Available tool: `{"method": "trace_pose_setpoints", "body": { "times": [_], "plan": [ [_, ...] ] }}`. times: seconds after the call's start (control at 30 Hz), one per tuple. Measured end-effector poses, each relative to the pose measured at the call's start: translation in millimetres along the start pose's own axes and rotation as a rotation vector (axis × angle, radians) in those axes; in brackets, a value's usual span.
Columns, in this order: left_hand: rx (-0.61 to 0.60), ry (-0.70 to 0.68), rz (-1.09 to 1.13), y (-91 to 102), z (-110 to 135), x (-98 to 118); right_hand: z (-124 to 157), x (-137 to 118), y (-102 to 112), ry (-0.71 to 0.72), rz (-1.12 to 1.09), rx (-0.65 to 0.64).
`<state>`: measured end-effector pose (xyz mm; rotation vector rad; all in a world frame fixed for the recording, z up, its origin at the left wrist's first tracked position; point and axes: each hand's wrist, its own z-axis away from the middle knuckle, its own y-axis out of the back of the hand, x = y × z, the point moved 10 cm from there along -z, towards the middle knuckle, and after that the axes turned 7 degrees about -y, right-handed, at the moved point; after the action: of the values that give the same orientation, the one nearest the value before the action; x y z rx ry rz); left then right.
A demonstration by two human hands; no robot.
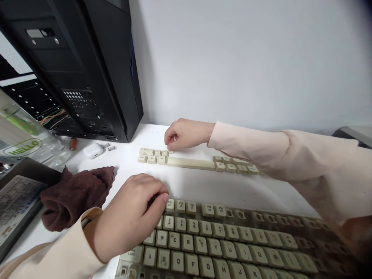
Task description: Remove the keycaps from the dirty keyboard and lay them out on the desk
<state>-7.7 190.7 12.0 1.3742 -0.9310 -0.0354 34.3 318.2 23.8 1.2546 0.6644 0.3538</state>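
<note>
Your right hand (186,134) is bunched up tight, right over the small loose keycaps (154,157) on the desk (192,188). You cannot tell if it pinches one. The keycaps lie in neat rows just past the old keyboard (203,248), maybe so they stay in order. Your left hand (128,217) is curled over that keyboard's top left keys, and you cannot tell if it grips one. Some spots on the keyboard's right side have no keys. A brown cloth (77,197) lies left of the keyboard, with a white earbud case (93,150) and two tiny springs (109,147) past it.
</note>
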Motion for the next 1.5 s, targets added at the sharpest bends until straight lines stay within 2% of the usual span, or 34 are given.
{"method": "trace_pose_setpoints", "body": {
  "times": [0.13,0.47,0.77,1.5],
  "plan": [
    [-0.002,0.003,-0.001,-0.3,0,-1,2,4,-7,-0.006,-0.012,-0.032],
    [-0.006,0.011,0.001,-1.2,2,-2,14,18,-7,-0.057,-0.079,0.017],
    [0.001,0.011,0.002,-0.2,0,-2,15,15,-7,-0.058,-0.145,-0.026],
    [-0.013,0.008,-0.020,-1.3,1,-1,12,12,-11,-0.063,-0.232,-0.029]
  ]
}}
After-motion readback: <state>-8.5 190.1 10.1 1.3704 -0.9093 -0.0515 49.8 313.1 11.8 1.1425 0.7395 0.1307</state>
